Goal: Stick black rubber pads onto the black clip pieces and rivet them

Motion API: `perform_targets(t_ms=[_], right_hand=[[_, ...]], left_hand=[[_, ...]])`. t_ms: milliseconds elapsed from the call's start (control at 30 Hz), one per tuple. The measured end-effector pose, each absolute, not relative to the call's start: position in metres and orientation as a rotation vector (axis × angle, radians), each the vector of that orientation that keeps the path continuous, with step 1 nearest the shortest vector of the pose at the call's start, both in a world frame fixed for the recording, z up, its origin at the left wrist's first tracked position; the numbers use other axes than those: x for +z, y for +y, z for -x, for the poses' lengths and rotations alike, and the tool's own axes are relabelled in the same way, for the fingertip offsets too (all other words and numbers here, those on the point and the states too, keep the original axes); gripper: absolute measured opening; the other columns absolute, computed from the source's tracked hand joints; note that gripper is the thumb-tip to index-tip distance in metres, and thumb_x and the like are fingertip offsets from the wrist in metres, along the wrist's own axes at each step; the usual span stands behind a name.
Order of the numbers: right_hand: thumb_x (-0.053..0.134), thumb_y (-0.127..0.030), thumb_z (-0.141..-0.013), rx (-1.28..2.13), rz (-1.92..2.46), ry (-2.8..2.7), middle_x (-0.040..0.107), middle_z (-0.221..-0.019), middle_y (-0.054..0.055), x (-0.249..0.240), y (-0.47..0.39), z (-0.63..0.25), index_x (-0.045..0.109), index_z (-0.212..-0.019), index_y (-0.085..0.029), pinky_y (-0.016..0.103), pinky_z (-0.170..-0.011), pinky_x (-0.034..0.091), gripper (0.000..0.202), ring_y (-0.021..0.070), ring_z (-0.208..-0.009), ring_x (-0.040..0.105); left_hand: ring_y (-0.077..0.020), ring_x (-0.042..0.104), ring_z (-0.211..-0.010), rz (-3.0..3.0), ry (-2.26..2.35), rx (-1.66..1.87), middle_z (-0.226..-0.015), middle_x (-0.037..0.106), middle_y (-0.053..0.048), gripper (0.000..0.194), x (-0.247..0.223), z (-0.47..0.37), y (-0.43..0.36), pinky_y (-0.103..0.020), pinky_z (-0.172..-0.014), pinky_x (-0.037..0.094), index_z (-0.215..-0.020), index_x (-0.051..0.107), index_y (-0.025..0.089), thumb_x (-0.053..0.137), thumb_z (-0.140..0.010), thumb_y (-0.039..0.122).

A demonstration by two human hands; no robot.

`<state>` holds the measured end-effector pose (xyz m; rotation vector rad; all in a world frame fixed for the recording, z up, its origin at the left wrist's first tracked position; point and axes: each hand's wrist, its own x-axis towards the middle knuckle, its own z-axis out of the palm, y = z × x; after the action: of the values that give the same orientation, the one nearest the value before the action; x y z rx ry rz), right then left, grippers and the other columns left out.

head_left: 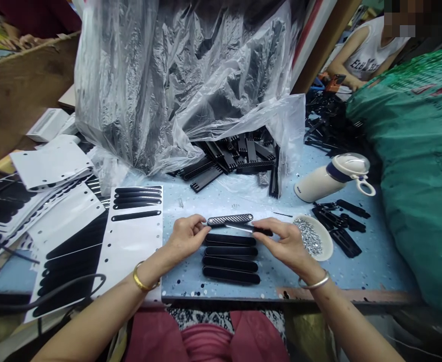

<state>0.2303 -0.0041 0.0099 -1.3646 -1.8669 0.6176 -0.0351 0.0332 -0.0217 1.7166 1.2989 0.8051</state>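
- left hand [186, 235] kinda pinching one end of a textured black piece [230, 219]
- right hand [286, 241] pinching a thin strip [243, 228] beside it
- four black bars [230, 263] below

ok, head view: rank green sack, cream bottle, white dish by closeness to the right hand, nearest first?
From the right hand:
1. White dish, just to its right.
2. Cream bottle, ahead and right, beyond the dish.
3. Green sack, far right.
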Motion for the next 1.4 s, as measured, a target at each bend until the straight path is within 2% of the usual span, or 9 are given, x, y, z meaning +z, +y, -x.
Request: perform_targets(t_ms=[100,400,900,967,1033,1100,1167,1267,1400], right_hand=[[0.067,-0.027,-0.082,0.513,1.325,-1.867,0.075,-0.096,0.008,0.007,0.016,-0.230,0.072,-0.093,-0.023,0.041,-0.084,0.057,0.013,0.0239,-0.091,0.069],[0.066,-0.026,-0.081,0.564,1.283,-2.060,0.076,-0.090,0.008,-0.007,0.027,-0.223,0.073,-0.091,-0.020,0.035,-0.073,0.060,0.013,0.0222,-0.082,0.071],[0.064,-0.026,-0.082,0.558,1.278,-2.081,0.076,-0.087,0.008,-0.007,0.031,-0.211,0.073,-0.091,-0.021,0.037,-0.072,0.060,0.014,0.0235,-0.080,0.071],[0.064,-0.026,-0.082,0.567,1.283,-2.079,0.076,-0.087,0.007,-0.008,0.031,-0.211,0.073,-0.091,-0.022,0.037,-0.072,0.059,0.014,0.0234,-0.080,0.071],[0.064,-0.027,-0.082,0.559,1.281,-2.075,0.075,-0.086,0.007,-0.009,0.031,-0.211,0.073,-0.091,-0.022,0.037,-0.072,0.059,0.014,0.0233,-0.079,0.071],[0.064,-0.027,-0.082,0.552,1.276,-2.072,0.075,-0.086,0.008,-0.009,0.032,-0.211,0.073,-0.091,-0.021,0.037,-0.072,0.059,0.014,0.0234,-0.079,0.071],[0.064,-0.026,-0.082,0.552,1.265,-2.071,0.075,-0.085,0.008,-0.010,0.032,-0.211,0.073,-0.091,-0.020,0.037,-0.072,0.059,0.013,0.0234,-0.079,0.071],[0.064,-0.025,-0.083,0.543,1.246,-2.076,0.075,-0.084,0.009,-0.010,0.032,-0.210,0.073,-0.090,-0.019,0.037,-0.070,0.059,0.013,0.0231,-0.077,0.071],[0.063,-0.026,-0.083,0.547,1.255,-2.084,0.075,-0.084,0.008,-0.010,0.033,-0.209,0.073,-0.090,-0.020,0.037,-0.070,0.058,0.013,0.0231,-0.077,0.071]], left_hand=[[-0.0099,0.055,-0.051,-1.763,1.316,0.917,-0.064,0.066,-0.001,0.028,-0.028,0.033,0.035,-0.021,-0.050,0.045,-0.098,0.069,0.012,0.065,-0.073,0.024],[-0.0099,0.054,-0.051,-1.843,1.280,0.878,-0.064,0.065,-0.001,0.022,-0.027,0.033,0.040,-0.022,-0.050,0.045,-0.092,0.072,0.014,0.062,-0.073,0.019],[-0.0117,0.058,-0.054,-1.870,1.316,0.832,-0.065,0.067,-0.002,0.022,-0.023,0.035,0.038,-0.024,-0.054,0.049,-0.095,0.070,0.014,0.059,-0.076,0.018],[-0.0159,0.064,-0.065,-2.023,1.299,0.942,-0.076,0.071,-0.007,0.026,-0.021,0.036,0.036,-0.030,-0.063,0.053,-0.102,0.068,0.012,0.056,-0.079,0.018],[-0.0230,0.067,-0.087,-2.257,1.243,1.030,-0.098,0.071,-0.015,0.033,-0.019,0.037,0.034,-0.038,-0.075,0.053,-0.110,0.064,0.011,0.051,-0.080,0.013],[-0.0307,0.062,-0.109,-2.467,1.186,1.028,-0.120,0.064,-0.021,0.041,-0.017,0.038,0.032,-0.046,-0.081,0.050,-0.117,0.060,0.010,0.046,-0.078,0.007],[-0.0354,0.056,-0.118,-2.576,1.175,0.985,-0.127,0.059,-0.023,0.048,-0.017,0.039,0.032,-0.049,-0.080,0.049,-0.121,0.056,0.008,0.043,-0.076,0.004],[-0.0314,0.061,-0.110,-2.561,1.210,0.945,-0.118,0.065,-0.021,0.052,-0.019,0.042,0.032,-0.044,-0.076,0.050,-0.125,0.053,0.007,0.039,-0.075,0.002],[-0.0180,0.065,-0.077,-2.422,1.190,0.958,-0.093,0.070,-0.011,0.054,-0.020,0.043,0.033,-0.035,-0.068,0.050,-0.127,0.053,0.011,0.036,-0.076,0.000]])
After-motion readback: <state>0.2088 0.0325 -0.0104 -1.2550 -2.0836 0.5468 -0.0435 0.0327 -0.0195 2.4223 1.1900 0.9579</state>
